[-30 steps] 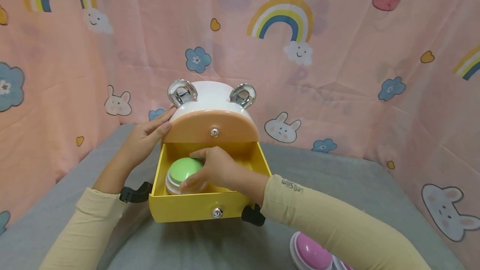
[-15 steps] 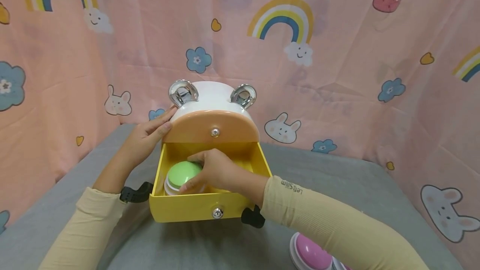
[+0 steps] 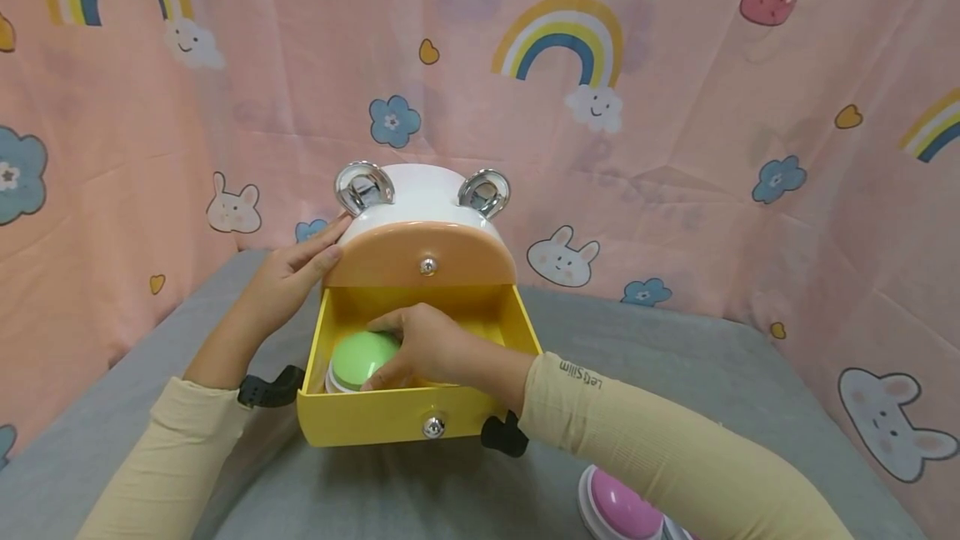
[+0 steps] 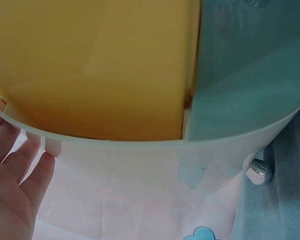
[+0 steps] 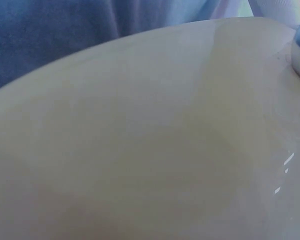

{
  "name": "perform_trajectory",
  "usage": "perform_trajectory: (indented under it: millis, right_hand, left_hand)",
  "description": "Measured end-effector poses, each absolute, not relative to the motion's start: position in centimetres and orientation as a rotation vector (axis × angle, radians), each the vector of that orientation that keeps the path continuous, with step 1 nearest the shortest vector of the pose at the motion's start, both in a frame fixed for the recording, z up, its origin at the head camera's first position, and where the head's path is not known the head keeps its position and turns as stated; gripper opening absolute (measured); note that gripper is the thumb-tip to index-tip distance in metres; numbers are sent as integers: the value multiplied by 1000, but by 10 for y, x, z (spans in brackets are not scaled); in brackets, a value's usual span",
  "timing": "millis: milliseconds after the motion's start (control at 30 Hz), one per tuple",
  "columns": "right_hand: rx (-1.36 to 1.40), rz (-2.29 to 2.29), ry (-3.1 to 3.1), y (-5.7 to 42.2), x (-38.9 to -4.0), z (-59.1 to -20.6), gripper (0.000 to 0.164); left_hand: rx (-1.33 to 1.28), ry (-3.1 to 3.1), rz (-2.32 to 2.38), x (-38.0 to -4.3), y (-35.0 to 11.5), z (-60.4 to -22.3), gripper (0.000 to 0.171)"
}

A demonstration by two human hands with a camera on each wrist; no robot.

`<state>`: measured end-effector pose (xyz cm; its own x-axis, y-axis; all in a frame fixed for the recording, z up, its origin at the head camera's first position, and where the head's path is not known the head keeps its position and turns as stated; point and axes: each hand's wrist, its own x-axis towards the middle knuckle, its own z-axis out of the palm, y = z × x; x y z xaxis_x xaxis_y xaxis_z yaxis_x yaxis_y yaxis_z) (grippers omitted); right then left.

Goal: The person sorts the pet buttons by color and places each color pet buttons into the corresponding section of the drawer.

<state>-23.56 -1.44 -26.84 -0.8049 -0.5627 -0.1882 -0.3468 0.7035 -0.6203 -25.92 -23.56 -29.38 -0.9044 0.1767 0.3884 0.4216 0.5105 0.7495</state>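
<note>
Green-topped container: the round container (image 3: 363,359) is inside the yellow drawer, at its near left corner; the near wall hides its base, so whether it touches the floor cannot be told.
Right hand: the right hand (image 3: 429,348) reaches in from the right, thumb on the near side and fingers on the far side, clamped on the container.
Yellow drawer: the drawer (image 3: 360,420) stands out toward the near side, a silver knob (image 3: 433,427) on its front.
Left hand: the left hand (image 3: 287,275) rests against the left side of the cabinet; the left wrist view shows its fingers slightly apart, tips at the pale shell.
Cabinet: the cabinet (image 3: 427,187) is white on top with two silver ears (image 3: 365,187); its peach front (image 3: 397,255) sits above the yellow drawer.
Pink-topped container: another round container (image 3: 624,507) lies at the near right, partly covered by the right sleeve (image 3: 675,440).
Table: grey cloth (image 3: 645,373) lies beneath everything.
Backdrop: pink fabric (image 3: 697,73) with rainbows, rabbits and flowers hangs on the far side.
</note>
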Motion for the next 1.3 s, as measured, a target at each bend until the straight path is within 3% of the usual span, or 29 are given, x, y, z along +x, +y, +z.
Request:
perform_trajectory:
  millis: [900,1300]
  right_hand:
    - [-646,-931,2469,4,-234,-264,75]
    - [-710,-1278,2450,54,-216,-241,54]
  left_hand:
    - [-509,-2493,-1346,-258,-233,-296,49]
    - [-500,-2484,-1347,-259,-235,-294,49]
